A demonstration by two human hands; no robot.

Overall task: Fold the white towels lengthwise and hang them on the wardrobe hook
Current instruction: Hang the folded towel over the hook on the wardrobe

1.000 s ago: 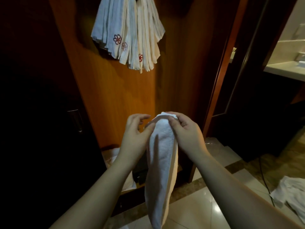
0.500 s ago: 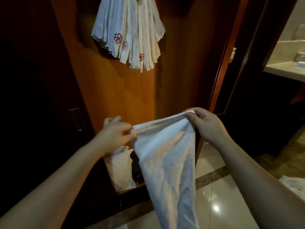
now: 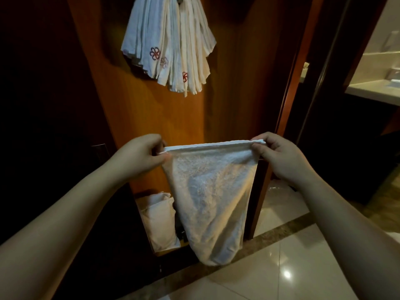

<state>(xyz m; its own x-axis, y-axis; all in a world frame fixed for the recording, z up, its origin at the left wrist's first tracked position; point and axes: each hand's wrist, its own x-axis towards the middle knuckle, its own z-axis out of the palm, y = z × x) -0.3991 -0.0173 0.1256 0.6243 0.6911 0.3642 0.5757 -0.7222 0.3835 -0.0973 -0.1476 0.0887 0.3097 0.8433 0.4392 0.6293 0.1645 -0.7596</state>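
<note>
Both hands, the left hand (image 3: 140, 156) and right hand (image 3: 279, 156), pinch the white towel (image 3: 212, 191) stretched by its top corners, so the lengthwise fold seems underway, and bringing those corners together looks next.

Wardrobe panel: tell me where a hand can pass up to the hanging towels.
Free: bare wood panel between the held towel and hanging towels, also right of them. Crowded: low shelf, filled by a white bundle.
</note>
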